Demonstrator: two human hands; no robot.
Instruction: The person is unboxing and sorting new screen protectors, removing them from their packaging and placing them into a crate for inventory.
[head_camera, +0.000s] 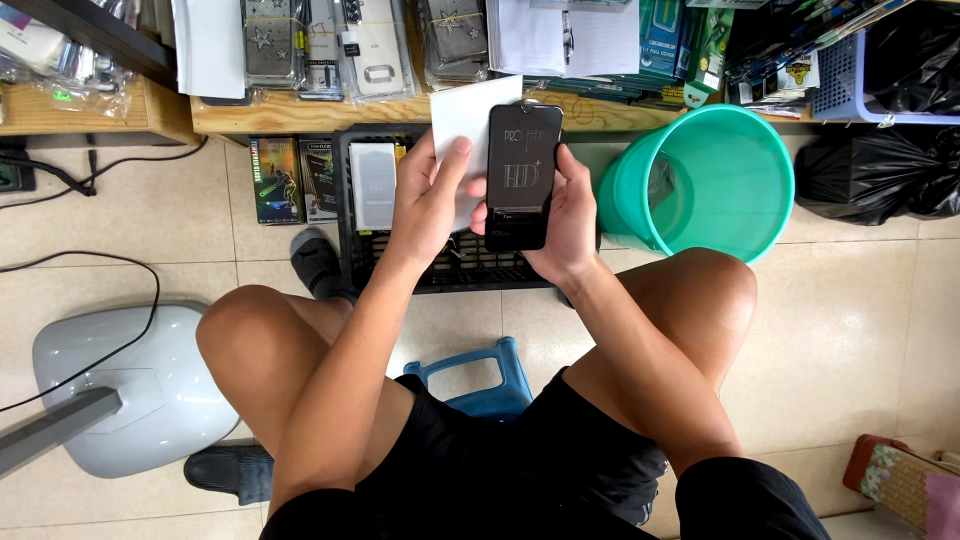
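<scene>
My right hand (566, 215) grips a black rectangular phone-shaped package (522, 175) upright, fingers wrapped around its right edge. My left hand (428, 195) holds a white card sleeve (470, 115) just behind and left of the black package, thumb pressed on its face. Both hands are raised over a black plastic crate (352, 245) on the floor between my knees.
A teal bucket (710, 180) stands to the right of the crate, black bags (880, 170) beyond it. A wooden shelf (300, 112) holds several packaged phone cases. A blue stool (480, 380) is under me. A grey fan base (140, 380) with cables lies left.
</scene>
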